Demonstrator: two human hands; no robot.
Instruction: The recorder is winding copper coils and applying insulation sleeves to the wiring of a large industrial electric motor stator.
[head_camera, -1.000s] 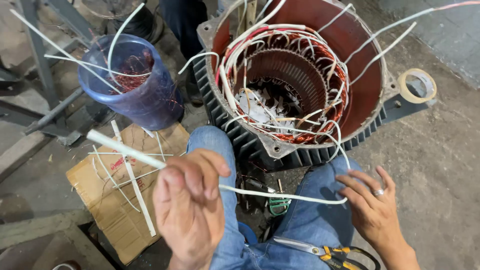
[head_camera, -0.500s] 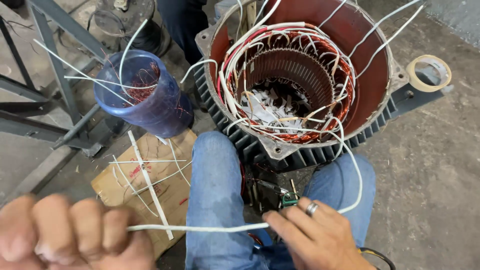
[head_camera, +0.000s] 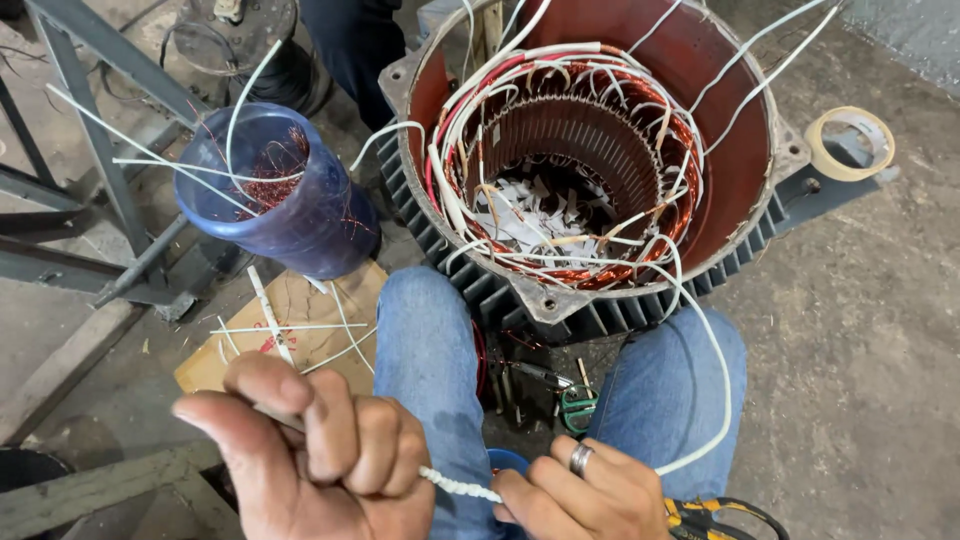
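Bucket (head_camera: 300, 205) left of motor housing (head_camera: 600, 170), seemingly touching

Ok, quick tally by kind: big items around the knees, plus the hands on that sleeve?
Motor stator housing: 1
Blue plastic container: 1
Tape roll: 1
Cardboard piece: 1
Hands on the white sleeve: 2, left hand and right hand
Total: 6

White sleeving (head_camera: 455, 484); red motor housing (head_camera: 735, 100), copper-orange windings (head_camera: 600, 270); blue bucket (head_camera: 300, 225); blue jeans (head_camera: 430, 350); cream tape roll (head_camera: 850, 142); brown cardboard (head_camera: 300, 305); silver ring (head_camera: 580, 458); yellow-black pliers (head_camera: 700, 515).
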